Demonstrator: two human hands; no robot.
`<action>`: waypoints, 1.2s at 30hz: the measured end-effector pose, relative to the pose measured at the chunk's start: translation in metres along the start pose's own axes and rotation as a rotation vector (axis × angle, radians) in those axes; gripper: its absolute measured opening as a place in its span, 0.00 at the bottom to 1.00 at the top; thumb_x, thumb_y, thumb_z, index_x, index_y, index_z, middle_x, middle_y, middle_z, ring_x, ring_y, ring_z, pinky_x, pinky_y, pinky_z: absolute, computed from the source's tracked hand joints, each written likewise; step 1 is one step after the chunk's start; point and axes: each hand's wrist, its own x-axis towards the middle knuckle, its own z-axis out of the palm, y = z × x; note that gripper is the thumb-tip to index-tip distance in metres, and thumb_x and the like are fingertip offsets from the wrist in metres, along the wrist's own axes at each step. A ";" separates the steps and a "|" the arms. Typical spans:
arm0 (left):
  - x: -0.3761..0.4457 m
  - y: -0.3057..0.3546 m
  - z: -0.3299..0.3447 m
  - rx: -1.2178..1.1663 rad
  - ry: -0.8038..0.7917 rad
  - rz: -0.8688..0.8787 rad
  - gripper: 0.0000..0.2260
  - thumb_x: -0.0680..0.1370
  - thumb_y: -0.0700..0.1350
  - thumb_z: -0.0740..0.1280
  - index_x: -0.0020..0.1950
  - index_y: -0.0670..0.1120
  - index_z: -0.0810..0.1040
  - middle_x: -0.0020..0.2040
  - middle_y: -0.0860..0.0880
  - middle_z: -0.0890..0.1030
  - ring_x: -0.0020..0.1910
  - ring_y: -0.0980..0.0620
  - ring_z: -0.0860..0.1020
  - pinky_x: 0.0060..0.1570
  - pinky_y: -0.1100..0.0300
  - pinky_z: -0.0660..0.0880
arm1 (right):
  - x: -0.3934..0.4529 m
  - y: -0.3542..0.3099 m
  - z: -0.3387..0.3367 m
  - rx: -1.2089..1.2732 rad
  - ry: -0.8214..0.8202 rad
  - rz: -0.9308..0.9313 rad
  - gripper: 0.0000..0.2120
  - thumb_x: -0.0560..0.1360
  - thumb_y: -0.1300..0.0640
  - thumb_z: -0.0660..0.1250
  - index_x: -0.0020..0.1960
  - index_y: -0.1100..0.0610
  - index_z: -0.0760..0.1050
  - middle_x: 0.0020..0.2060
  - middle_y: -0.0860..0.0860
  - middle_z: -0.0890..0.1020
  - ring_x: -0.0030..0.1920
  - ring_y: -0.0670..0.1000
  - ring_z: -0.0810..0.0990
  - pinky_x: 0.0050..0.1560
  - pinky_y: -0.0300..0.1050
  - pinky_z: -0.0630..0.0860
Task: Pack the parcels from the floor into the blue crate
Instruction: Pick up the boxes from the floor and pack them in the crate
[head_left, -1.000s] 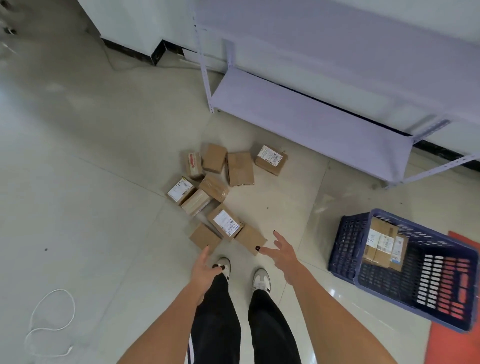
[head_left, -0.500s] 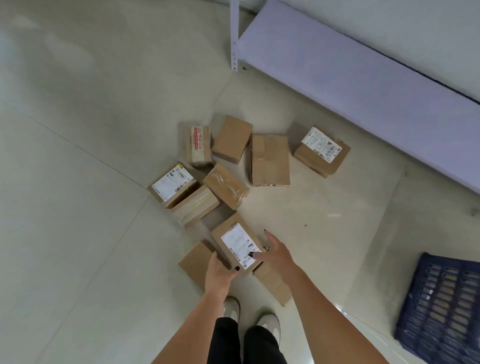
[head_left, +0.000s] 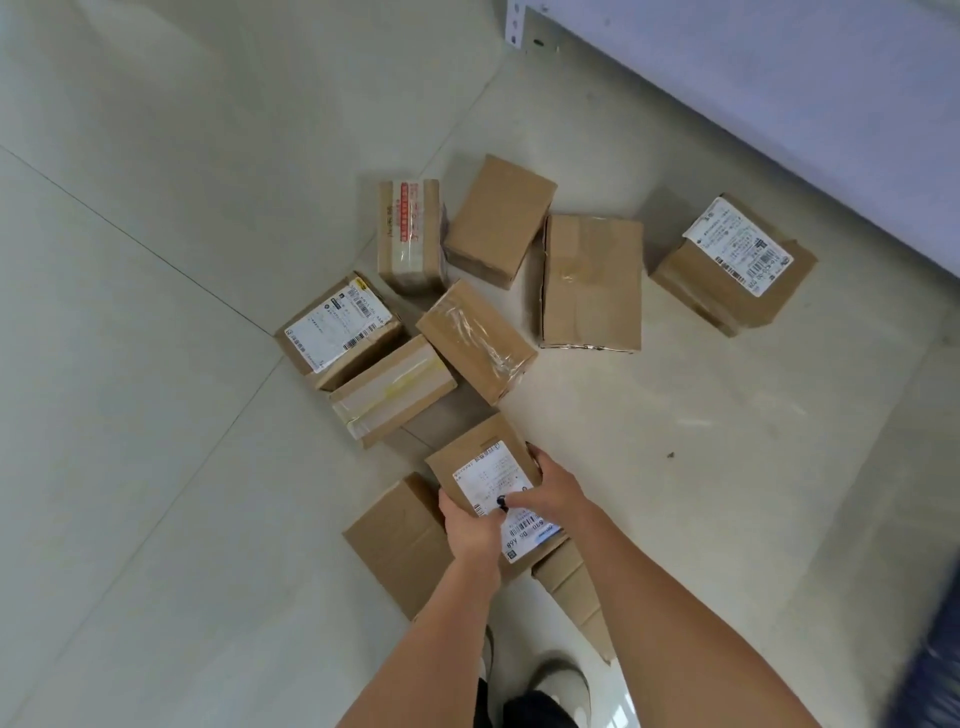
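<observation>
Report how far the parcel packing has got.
Done: nothing can be confirmed, as only a blurred blue edge of the crate shows. In hand: left hand and right hand grip one labelled parcel. Left: nine other parcels on the floor, including the labelled box by the shelf.

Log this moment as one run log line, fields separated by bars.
step: pick | both hands on labelled parcel | left hand grips near-left edge | right hand grips right side | other parcels on floor | blue crate blurred at right edge
</observation>
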 end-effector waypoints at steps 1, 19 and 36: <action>-0.008 0.003 -0.003 -0.005 -0.002 0.006 0.38 0.73 0.33 0.69 0.76 0.50 0.52 0.65 0.42 0.74 0.59 0.42 0.77 0.52 0.51 0.76 | -0.009 -0.004 -0.001 -0.004 0.010 -0.007 0.45 0.67 0.58 0.74 0.77 0.51 0.52 0.63 0.54 0.76 0.59 0.54 0.78 0.59 0.49 0.77; -0.424 0.141 -0.069 0.564 -0.275 0.389 0.31 0.72 0.34 0.68 0.70 0.53 0.62 0.62 0.46 0.79 0.57 0.42 0.78 0.57 0.41 0.76 | -0.479 -0.105 -0.107 0.516 0.254 -0.034 0.42 0.69 0.59 0.73 0.76 0.55 0.55 0.68 0.54 0.73 0.65 0.55 0.75 0.67 0.51 0.71; -0.686 -0.064 0.007 0.795 -0.529 0.560 0.32 0.75 0.32 0.63 0.76 0.50 0.57 0.67 0.43 0.74 0.60 0.42 0.76 0.58 0.49 0.75 | -0.713 0.140 -0.161 0.886 0.461 -0.111 0.32 0.73 0.68 0.68 0.73 0.59 0.59 0.64 0.58 0.75 0.62 0.58 0.76 0.58 0.47 0.74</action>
